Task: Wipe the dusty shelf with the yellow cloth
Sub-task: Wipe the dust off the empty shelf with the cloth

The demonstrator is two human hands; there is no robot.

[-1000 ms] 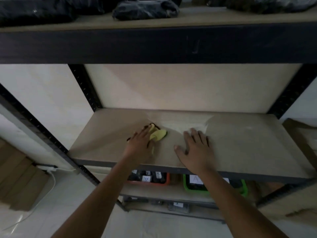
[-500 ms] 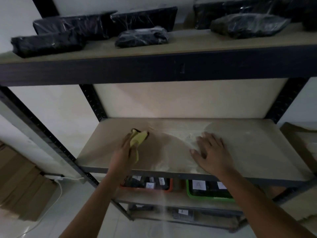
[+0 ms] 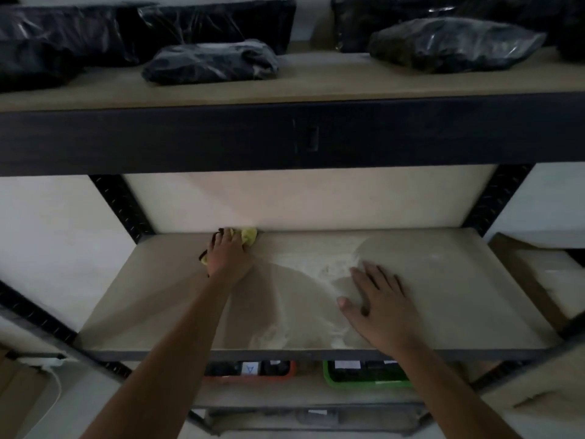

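Observation:
The dusty shelf [image 3: 443, 280] is a tan board in a dark metal rack, with pale dust smeared across its middle and front. My left hand [image 3: 226, 255] presses the yellow cloth [image 3: 248, 235] flat against the board at the back edge, left of centre; most of the cloth is hidden under the hand. My right hand [image 3: 376, 299] lies flat on the board near the front, fingers spread, holding nothing, right beside the dust patch [image 3: 319, 267].
The shelf above [image 3: 316, 80] carries several black plastic-wrapped packages. Below are an orange bin [image 3: 253, 372] and a green bin [image 3: 364, 373]. Dark perforated uprights [image 3: 123, 207] stand at the back corners. A cardboard box [image 3: 538, 280] sits to the right.
My left hand has slid the cloth away from me, from the middle of the board to its back edge. My right hand stays flat on the board. The view has tilted upward.

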